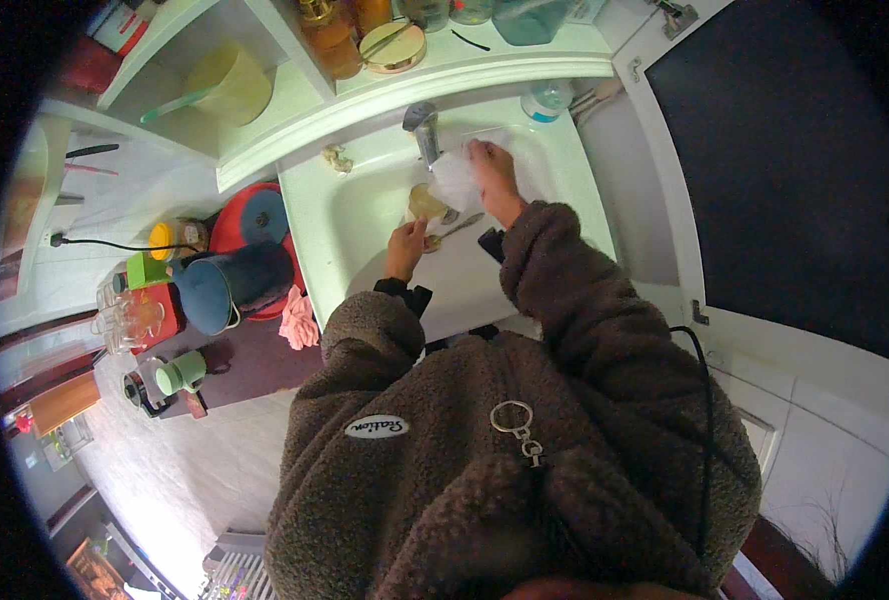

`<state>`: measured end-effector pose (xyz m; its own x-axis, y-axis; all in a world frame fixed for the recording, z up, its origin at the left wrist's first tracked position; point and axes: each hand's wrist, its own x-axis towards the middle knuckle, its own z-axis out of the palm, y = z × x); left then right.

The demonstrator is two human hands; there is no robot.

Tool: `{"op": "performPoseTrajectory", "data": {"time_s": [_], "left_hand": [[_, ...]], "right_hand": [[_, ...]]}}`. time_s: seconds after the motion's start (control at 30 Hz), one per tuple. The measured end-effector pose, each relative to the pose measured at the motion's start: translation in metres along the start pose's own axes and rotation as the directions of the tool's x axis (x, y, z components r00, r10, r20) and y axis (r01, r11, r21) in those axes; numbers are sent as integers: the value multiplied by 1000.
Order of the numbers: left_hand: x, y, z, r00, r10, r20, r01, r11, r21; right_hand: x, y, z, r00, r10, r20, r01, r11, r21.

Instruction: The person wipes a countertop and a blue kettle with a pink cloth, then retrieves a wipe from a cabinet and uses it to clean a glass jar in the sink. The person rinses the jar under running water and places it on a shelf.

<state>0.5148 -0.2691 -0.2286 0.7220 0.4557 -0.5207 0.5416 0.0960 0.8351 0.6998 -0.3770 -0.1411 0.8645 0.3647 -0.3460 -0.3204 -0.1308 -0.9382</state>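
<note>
Over the white washbasin [354,202], my right hand [498,184] pinches a thin whitish translucent sheet or bag [456,178], which hangs to the left of my fingers. My left hand [405,251] is lower and to the left, its fingertips closed at the lower edge of a small pale-yellow object [426,202], whose exact kind is unclear. Close to my left fingertips, a metal spoon [463,225] slants in the basin. Just beyond both hands stands the chrome faucet [426,135].
A crumpled whitish lump [336,159] sits on the basin's back left rim; a clear bottle [546,101] stands back right. Left are a dark pot [212,292], red basin [227,217], pink cloth [300,319] and green mug [182,373]. An open mirror door [782,165] borders the right.
</note>
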Motion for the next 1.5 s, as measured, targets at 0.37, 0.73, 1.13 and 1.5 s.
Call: {"op": "performPoseTrajectory", "data": {"time_s": [0.37,0.73,1.13,1.5], "left_hand": [[1,17,5,986,120,-114,-92,970,225],[-26,-10,-8,999,-51,20,53,992,-118],[-37,-12,-24,989,132,-63,-141,976,-167],[-42,-6,-23,997,68,-41,-76,973,-217]], "right_hand": [[-1,57,17,999,27,-21,-18,942,334],[22,22,5,829,-477,292,435,878,200],[3,-55,36,844,-46,535,-162,929,334],[-35,-48,29,692,-589,418,720,520,-460]]}}
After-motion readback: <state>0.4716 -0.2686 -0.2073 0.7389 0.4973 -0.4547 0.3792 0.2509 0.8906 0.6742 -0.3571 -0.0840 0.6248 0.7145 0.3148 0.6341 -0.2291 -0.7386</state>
